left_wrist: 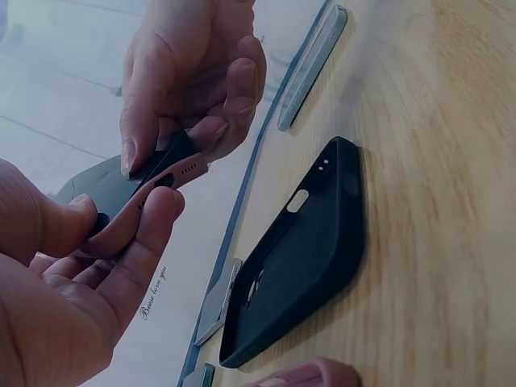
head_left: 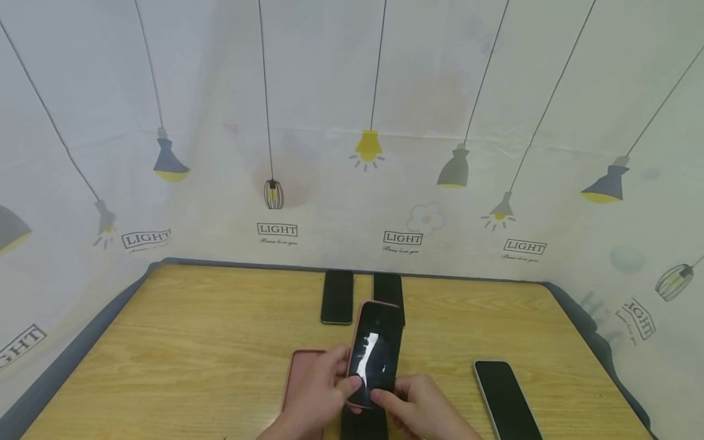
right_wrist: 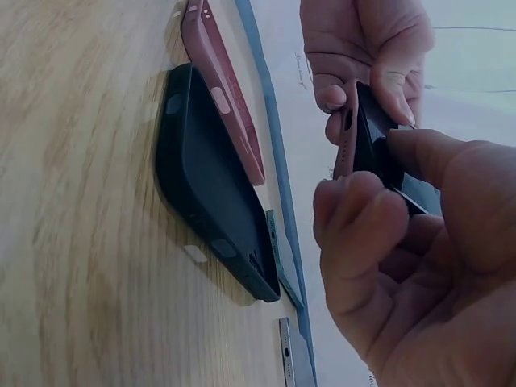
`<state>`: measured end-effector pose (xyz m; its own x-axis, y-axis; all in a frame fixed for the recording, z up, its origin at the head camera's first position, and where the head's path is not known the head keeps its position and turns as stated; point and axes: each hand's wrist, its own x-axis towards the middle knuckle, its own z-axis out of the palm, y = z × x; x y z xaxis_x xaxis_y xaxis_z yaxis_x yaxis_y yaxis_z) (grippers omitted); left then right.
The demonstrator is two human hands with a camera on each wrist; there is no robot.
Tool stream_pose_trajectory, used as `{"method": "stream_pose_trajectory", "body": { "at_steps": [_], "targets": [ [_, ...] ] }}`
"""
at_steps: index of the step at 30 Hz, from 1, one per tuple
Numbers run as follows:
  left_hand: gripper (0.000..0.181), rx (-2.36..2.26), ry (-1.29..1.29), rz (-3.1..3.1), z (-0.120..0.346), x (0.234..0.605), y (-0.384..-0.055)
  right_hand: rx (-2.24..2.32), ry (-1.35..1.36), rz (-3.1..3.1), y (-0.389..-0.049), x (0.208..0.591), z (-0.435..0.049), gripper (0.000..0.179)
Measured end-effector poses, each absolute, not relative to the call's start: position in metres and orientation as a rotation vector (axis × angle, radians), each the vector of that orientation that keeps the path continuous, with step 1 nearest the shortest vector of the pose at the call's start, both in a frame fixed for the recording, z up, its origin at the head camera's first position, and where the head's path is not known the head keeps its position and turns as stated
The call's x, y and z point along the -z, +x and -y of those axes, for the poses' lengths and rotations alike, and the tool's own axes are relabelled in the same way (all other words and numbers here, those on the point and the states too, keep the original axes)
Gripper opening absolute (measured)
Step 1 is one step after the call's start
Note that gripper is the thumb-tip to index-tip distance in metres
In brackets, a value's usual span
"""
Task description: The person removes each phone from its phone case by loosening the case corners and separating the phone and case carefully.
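Note:
Both hands hold a black-screened phone (head_left: 379,342) in a pink phone case (left_wrist: 129,216), tilted up above the table. My left hand (head_left: 316,397) grips its left side, thumb on the lower left corner and fingers behind. My right hand (head_left: 426,406) pinches the lower right corner, thumb on the screen and fingers curled behind the case. In the wrist views the phone's lower end and the case's bottom rim stand slightly apart; how far the rest is seated is hidden. Beneath the hands lies an empty black phone case (right_wrist: 211,181), open side up.
Left of the black case lies another pink case (head_left: 299,373), partly behind my left hand. Two dark phones (head_left: 337,296) lie at the table's far edge, one partly covered by the held phone. A light-edged phone (head_left: 507,397) lies at right. A printed curtain (head_left: 330,122) surrounds the wooden table (head_left: 181,342).

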<state>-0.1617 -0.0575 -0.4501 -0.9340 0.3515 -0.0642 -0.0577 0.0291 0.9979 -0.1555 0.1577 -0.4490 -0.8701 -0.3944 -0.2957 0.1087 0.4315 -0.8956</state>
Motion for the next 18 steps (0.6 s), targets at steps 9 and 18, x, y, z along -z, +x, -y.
{"method": "stream_pose_trajectory", "body": {
  "at_steps": [9, 18],
  "targets": [
    [0.028, -1.979, 0.285, -1.988, 0.056, 0.448, -0.164, 1.548, -0.226, -2.229, -0.154, 0.451, -0.16, 0.034],
    [0.033, -2.091, 0.295, -1.828, 0.053, 0.45, -0.169, 1.765, -0.274, -2.103, -0.156, 0.453, -0.171, 0.038]
  ]
}}
